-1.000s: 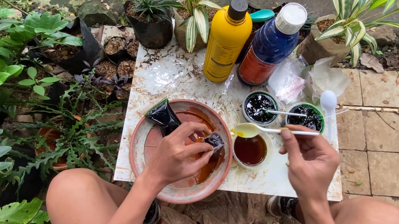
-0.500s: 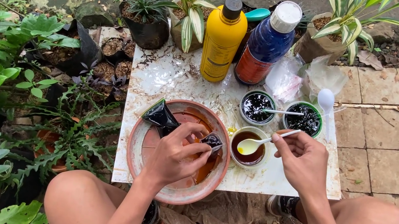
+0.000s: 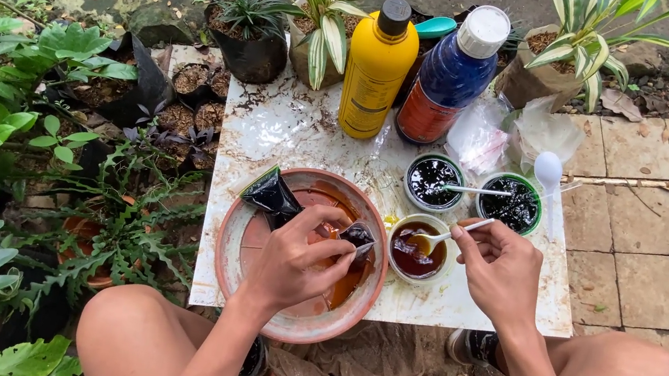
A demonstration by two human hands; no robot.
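- the white surface (image 3: pixel 290 132) carries a yellow bottle (image 3: pixel 377 70) and a blue bottle (image 3: pixel 452 77) at the far edge.
- a round terracotta dish (image 3: pixel 255 238) with brown liquid lies at the near edge.
- the left hand (image 3: pixel 296 262) has its grip closed around a small black pouch (image 3: pixel 358 236) over the dish.
- the right hand (image 3: pixel 496 272) pinches a white spoon (image 3: pixel 448 233), whose bowl dips in a small cup (image 3: pixel 417 248) of dark liquid just beside the dish.

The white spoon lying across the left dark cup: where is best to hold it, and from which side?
Grip the white spoon by its free handle end, which sticks out to the right past the cup rim. Probably come from above right; its bowl end sits in the dark contents.
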